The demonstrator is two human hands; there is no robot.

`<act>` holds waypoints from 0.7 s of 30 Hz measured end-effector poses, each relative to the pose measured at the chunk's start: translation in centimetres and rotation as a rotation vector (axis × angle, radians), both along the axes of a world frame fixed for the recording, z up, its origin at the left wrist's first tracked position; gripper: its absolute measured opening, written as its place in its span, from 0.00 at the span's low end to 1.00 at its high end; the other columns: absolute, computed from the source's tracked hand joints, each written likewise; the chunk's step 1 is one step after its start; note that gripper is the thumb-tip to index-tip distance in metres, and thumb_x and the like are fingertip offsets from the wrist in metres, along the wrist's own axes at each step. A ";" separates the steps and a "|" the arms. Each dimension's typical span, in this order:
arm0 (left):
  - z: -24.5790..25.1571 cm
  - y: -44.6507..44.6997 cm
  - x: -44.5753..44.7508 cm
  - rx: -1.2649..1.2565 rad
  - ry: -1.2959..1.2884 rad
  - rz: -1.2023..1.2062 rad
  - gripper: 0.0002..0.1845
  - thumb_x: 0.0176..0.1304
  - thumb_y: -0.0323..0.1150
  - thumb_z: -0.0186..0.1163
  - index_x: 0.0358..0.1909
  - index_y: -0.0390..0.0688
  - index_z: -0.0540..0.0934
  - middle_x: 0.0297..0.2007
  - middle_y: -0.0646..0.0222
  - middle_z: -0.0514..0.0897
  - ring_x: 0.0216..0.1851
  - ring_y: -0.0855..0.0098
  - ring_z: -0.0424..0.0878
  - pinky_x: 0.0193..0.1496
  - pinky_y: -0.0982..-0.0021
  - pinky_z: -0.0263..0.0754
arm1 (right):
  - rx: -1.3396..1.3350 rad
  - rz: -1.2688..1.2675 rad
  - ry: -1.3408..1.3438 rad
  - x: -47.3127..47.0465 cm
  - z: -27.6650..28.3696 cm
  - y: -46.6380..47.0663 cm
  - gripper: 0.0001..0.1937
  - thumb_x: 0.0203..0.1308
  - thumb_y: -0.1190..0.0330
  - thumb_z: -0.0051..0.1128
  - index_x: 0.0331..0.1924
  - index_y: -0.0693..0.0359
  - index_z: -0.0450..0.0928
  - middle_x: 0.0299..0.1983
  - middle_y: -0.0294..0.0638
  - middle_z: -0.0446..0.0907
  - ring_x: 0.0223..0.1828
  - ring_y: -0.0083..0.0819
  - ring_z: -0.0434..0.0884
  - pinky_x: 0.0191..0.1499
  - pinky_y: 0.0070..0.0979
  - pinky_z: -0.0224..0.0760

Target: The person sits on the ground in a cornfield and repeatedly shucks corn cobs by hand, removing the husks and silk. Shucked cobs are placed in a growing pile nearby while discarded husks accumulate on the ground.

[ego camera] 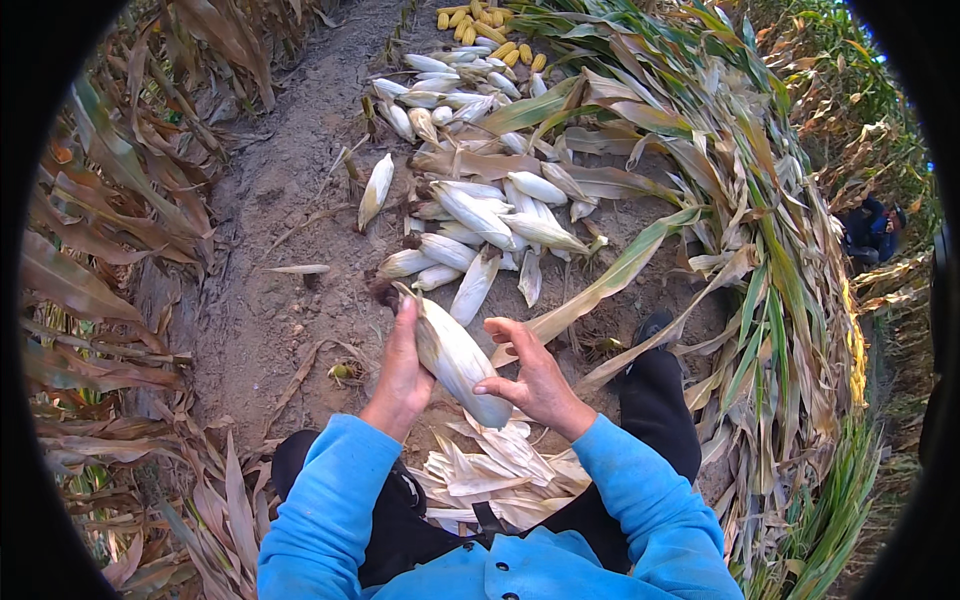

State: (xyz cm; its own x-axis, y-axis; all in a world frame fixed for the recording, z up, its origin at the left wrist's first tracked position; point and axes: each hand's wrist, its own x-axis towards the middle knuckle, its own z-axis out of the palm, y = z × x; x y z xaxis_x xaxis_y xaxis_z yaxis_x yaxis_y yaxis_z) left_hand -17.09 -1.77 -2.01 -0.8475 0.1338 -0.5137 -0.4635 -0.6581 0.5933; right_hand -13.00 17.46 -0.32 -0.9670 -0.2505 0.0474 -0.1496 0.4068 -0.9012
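An ear of corn in its pale husk point(461, 356) lies slantwise in my left hand point(401, 367), dark silk at its upper tip. My left thumb presses along its side near that tip. At the ear's lower right is my right hand point(531, 373), fingers apart and curled, its thumb at or very close to the husk. Whether that thumb touches cannot be told. Just beyond my hands lies a pile of unhusked ears point(480, 217). Loose stripped husks point(502, 472) are heaped on the ground between my legs.
Bare yellow cobs of corn point(472, 22) lie at the far end of the pile. Cut corn stalks point(750, 225) form a long heap on the right. Standing dry corn point(112, 247) lines the left. A person point(872, 229) is low among plants at far right. Short stubble point(343, 371) pokes from the soil.
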 end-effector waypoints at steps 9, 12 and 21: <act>0.5 3.8 1.5 0.120 0.107 -0.325 0.29 0.71 0.56 0.46 0.57 0.40 0.70 0.48 0.64 0.78 0.51 0.71 0.76 0.57 0.66 0.71 | -0.189 -0.170 -0.063 -1.1 0.4 -0.2 0.28 0.48 0.71 0.69 0.55 0.59 0.72 0.48 0.44 0.75 0.48 0.37 0.78 0.50 0.31 0.73; 0.1 3.5 1.6 0.021 0.134 -0.364 0.28 0.70 0.54 0.48 0.60 0.42 0.68 0.52 0.64 0.76 0.55 0.70 0.74 0.61 0.63 0.68 | -0.294 -0.174 -0.096 -1.2 -0.1 0.0 0.25 0.51 0.76 0.67 0.55 0.60 0.73 0.49 0.36 0.76 0.47 0.25 0.78 0.49 0.24 0.74; 0.5 3.7 2.5 -0.110 0.163 -0.314 0.23 0.69 0.46 0.56 0.57 0.41 0.69 0.51 0.68 0.75 0.53 0.77 0.72 0.57 0.72 0.67 | -0.572 -0.249 -0.288 -1.1 0.8 -0.5 0.11 0.53 0.76 0.65 0.41 0.61 0.77 0.36 0.29 0.76 0.40 0.16 0.75 0.43 0.17 0.70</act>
State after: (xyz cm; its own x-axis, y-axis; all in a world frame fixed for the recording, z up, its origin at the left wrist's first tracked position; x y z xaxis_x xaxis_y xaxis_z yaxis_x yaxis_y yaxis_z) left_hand -14.60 1.91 -1.55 -0.8458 0.3522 -0.4006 -0.5261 -0.4270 0.7354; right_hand -14.05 16.98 0.46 -0.9863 -0.0311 -0.1620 0.1649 -0.1537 -0.9743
